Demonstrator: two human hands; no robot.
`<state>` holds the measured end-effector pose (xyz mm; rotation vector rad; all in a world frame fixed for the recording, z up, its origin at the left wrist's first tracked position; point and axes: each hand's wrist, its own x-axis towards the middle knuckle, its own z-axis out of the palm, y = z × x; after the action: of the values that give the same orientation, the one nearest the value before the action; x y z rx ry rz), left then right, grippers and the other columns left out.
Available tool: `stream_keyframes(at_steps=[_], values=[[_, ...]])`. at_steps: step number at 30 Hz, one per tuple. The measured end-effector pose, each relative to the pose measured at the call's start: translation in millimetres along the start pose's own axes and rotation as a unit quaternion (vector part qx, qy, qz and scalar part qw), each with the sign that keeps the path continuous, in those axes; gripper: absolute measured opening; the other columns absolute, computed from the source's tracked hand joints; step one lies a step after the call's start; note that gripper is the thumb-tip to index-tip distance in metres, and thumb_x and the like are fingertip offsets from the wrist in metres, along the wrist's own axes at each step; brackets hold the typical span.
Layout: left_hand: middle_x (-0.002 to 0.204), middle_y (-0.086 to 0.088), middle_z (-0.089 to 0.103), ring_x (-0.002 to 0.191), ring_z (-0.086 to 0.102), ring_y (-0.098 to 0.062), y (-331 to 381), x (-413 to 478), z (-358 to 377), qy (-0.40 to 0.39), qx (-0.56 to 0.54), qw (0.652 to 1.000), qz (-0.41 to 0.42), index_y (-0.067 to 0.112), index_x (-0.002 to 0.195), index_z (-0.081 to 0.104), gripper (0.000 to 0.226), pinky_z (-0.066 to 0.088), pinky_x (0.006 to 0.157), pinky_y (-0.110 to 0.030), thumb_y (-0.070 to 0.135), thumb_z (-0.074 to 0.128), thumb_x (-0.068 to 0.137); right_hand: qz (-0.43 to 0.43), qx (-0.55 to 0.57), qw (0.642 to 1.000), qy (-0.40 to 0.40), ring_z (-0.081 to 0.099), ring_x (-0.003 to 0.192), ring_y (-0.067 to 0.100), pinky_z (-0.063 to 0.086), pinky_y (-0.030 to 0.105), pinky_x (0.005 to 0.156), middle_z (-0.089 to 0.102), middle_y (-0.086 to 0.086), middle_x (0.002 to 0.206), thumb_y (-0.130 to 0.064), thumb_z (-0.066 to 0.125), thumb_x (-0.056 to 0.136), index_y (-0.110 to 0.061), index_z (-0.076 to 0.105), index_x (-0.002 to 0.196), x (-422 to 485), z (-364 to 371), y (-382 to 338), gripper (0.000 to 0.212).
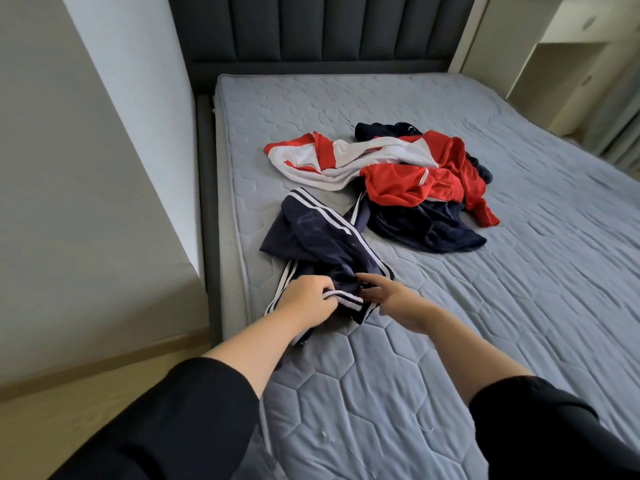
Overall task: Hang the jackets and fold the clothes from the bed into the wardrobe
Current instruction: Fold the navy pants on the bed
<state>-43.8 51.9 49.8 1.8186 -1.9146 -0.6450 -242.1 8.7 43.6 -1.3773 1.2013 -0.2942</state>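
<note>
Bedroom: bed (450,306) with a bare blue-grey quilted mattress, dark padded headboard (322,29), grey wall on my left, pale cabinetry at far right. No wardrobe in view.

Clothes: navy trousers (318,244) with white side stripes lie crumpled near the left edge of the bed, closest to me. Behind them, a heap: red-and-white jacket (346,157), red jacket (415,185), dark navy garment (426,230) under the red ones. The heap touches the far end of the trousers.

Grip: my left hand (308,301) pinches the striped near end of the trousers, fingers curled round the fabric. My right hand (384,292) reaches in just beside it, fingers extended and touching the cloth; I cannot tell whether they have closed on it.

Step in hand, as I judge it: sorting out the trousers for folding.

Notes on doing it well:
- Get the right hand onto the same end as the left, a little apart from it, before lifting.
- Lift and shake so the legs fall straight; the fabric looks slippery, so hold firm.
- Watch the far end where it meets the heap; it may drag a jacket along.
- Lay flat on the bare mattress near me, stripes aligned, then fold.

Task looks early: nothing folded or hung here.
</note>
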Motion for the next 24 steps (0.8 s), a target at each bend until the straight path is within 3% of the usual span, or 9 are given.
stream_keyframes(at_steps=[3, 6, 9, 10, 12, 15, 18, 20, 24], values=[[0.061, 0.004, 0.052, 0.066, 0.051, -0.019, 9, 14, -24, 0.041, -0.122, 0.99, -0.052, 0.015, 0.068, 0.057, 0.018, 0.031, 0.059, -0.028, 0.015, 0.056, 0.086, -0.054, -0.102, 0.993, 0.022, 0.053, 0.11, 0.016, 0.046, 0.023, 0.088, 0.054, 0.004, 0.125, 0.017, 0.055, 0.074, -0.029, 0.042, 0.138, -2, 2, -19, 0.08], [0.075, 0.007, 0.059, 0.073, 0.052, -0.009, 34, 33, -55, 0.08, -0.209, 0.974, -0.04, 0.013, 0.085, 0.064, 0.015, 0.033, 0.064, -0.017, 0.011, 0.051, 0.092, -0.079, -0.097, 0.989, 0.075, 0.059, 0.103, 0.016, 0.05, 0.03, 0.089, 0.06, 0.001, 0.112, -0.002, 0.074, 0.075, -0.025, 0.054, 0.122, -1, 6, -48, 0.055], [0.089, 0.006, 0.063, 0.091, 0.058, -0.014, 60, 48, -91, 0.113, -0.274, 0.954, -0.041, 0.018, 0.097, 0.065, 0.018, 0.041, 0.078, -0.02, 0.011, 0.049, 0.093, -0.101, -0.093, 0.977, 0.161, 0.06, 0.076, 0.015, 0.049, 0.022, 0.064, 0.063, 0.001, 0.082, -0.015, 0.069, 0.085, -0.012, 0.063, 0.094, -1, 7, -87, 0.011], [0.094, 0.005, 0.063, 0.095, 0.058, -0.015, 68, 51, -105, 0.121, -0.285, 0.95, -0.04, 0.02, 0.101, 0.065, 0.019, 0.043, 0.084, -0.024, 0.013, 0.049, 0.093, -0.117, -0.093, 0.969, 0.198, 0.056, 0.066, 0.014, 0.044, 0.019, 0.054, 0.06, 0.001, 0.072, -0.016, 0.065, 0.087, -0.009, 0.062, 0.084, -2, 6, -102, 0.008], [0.097, 0.004, 0.062, 0.096, 0.056, -0.015, 80, 54, -134, 0.142, -0.298, 0.944, -0.03, 0.021, 0.104, 0.065, 0.02, 0.044, 0.088, -0.025, 0.014, 0.049, 0.094, -0.146, -0.072, 0.957, 0.242, 0.051, 0.064, 0.016, 0.039, 0.023, 0.053, 0.056, 0.006, 0.068, -0.013, 0.061, 0.09, -0.005, 0.058, 0.076, -5, 5, -132, 0.016], [0.088, 0.007, 0.062, 0.089, 0.056, -0.012, 94, 52, -181, 0.181, -0.276, 0.944, -0.004, 0.021, 0.097, 0.064, 0.019, 0.042, 0.073, -0.012, 0.012, 0.048, 0.095, -0.173, -0.045, 0.95, 0.256, 0.051, 0.066, 0.016, 0.038, 0.027, 0.06, 0.057, 0.008, 0.07, -0.011, 0.058, 0.091, -0.005, 0.058, 0.073, -13, 9, -180, 0.019], [0.081, 0.001, 0.059, 0.079, 0.054, -0.016, 97, 44, -225, 0.192, -0.234, 0.953, -0.007, 0.017, 0.09, 0.059, 0.014, 0.041, 0.065, -0.022, 0.012, 0.047, 0.095, -0.198, -0.02, 0.944, 0.263, 0.05, 0.057, 0.011, 0.039, 0.024, 0.053, 0.055, -0.002, 0.06, -0.011, 0.058, 0.09, -0.016, 0.053, 0.062, -18, 26, -220, 0.029], [0.076, 0.002, 0.056, 0.075, 0.054, -0.015, 89, 31, -253, 0.199, -0.218, 0.955, -0.016, 0.019, 0.084, 0.057, 0.015, 0.04, 0.061, -0.023, 0.013, 0.048, 0.095, -0.212, 0.006, 0.944, 0.252, 0.054, 0.059, 0.01, 0.043, 0.02, 0.052, 0.058, -0.003, 0.062, -0.012, 0.058, 0.091, -0.017, 0.057, 0.067, -18, 45, -244, 0.024], [0.092, -0.011, 0.066, 0.092, 0.061, -0.027, 58, -3, -320, 0.223, -0.22, 0.949, -0.043, 0.012, 0.093, 0.065, 0.015, 0.048, 0.085, -0.039, 0.016, 0.05, 0.092, -0.25, 0.033, 0.947, 0.2, 0.063, 0.062, 0.008, 0.05, 0.02, 0.056, 0.065, -0.005, 0.066, -0.015, 0.059, 0.091, -0.018, 0.062, 0.073, -15, 99, -301, 0.018]])
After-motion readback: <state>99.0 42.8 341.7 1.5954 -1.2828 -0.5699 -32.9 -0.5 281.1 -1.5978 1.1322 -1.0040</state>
